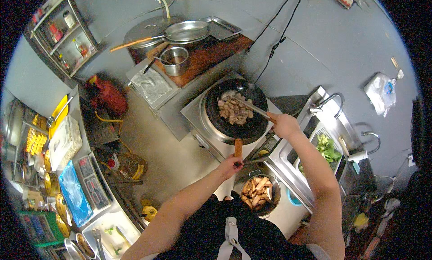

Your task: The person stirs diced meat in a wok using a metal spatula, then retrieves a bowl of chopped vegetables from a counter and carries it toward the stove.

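Observation:
Before me a black wok (216, 125) sits on a stainless-steel burner unit (189, 108). Pieces of browned meat (234, 111) are heaped in the middle of the wok. My left hand (230, 166) is closed around the end of the wok's wooden handle (238, 148). My right hand (285, 124) grips a metal cooking ladle or spatula (251, 106) by its handle. The tool's head lies among the meat and is partly hidden. Below the wok, near my body, stands a pot (277, 201) with brown chopped pieces (258, 191) in it.
At right, a stainless-steel sink (285, 165) holds a white basket with green vegetables (327, 148). A steel pot (173, 62) stands on the wooden board (216, 54) beyond the burner. A red gas cylinder (109, 96) and an oil jug (128, 165) are at left, beside a loaded counter (113, 209).

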Action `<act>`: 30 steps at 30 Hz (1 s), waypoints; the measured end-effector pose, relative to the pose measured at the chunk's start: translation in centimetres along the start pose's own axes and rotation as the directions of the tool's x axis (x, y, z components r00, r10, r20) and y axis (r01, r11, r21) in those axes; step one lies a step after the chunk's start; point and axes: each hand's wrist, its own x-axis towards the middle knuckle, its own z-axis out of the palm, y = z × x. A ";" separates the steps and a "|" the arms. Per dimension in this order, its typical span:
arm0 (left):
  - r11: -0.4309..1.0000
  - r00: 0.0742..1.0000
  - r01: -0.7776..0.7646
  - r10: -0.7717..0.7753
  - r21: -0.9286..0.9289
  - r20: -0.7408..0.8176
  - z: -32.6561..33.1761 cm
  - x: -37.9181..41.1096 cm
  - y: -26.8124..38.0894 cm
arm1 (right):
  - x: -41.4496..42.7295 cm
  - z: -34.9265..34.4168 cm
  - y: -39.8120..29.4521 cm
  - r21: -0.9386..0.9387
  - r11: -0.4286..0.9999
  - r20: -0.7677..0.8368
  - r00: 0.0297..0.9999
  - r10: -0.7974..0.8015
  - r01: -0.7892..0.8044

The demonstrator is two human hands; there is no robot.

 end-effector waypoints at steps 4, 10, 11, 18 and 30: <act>0.997 0.999 -0.032 0.034 0.064 -0.030 0.6 -0.2 0.3 | -5.7 -1.7 -0.2 -0.087 0.995 0.031 0.998 0.048 -0.045; 0.832 0.948 -0.319 0.281 0.454 0.152 -0.7 0.7 -0.7 | -12.6 0.1 1.5 0.023 0.971 0.104 0.967 0.234 -0.238; 0.947 0.985 -0.169 0.168 0.273 0.026 -0.1 0.9 -0.5 | -13.8 0.5 1.6 0.066 0.965 0.098 0.964 0.245 -0.252; 0.999 0.988 -0.034 0.031 -0.017 -0.150 0.2 0.8 -0.4 | -19.0 2.6 1.8 0.421 0.855 0.198 0.950 0.241 -0.305; 0.999 0.993 -0.013 0.017 0.030 -0.116 0.0 0.7 -0.5 | -14.2 9.4 1.1 0.592 0.743 0.069 0.939 0.338 -0.311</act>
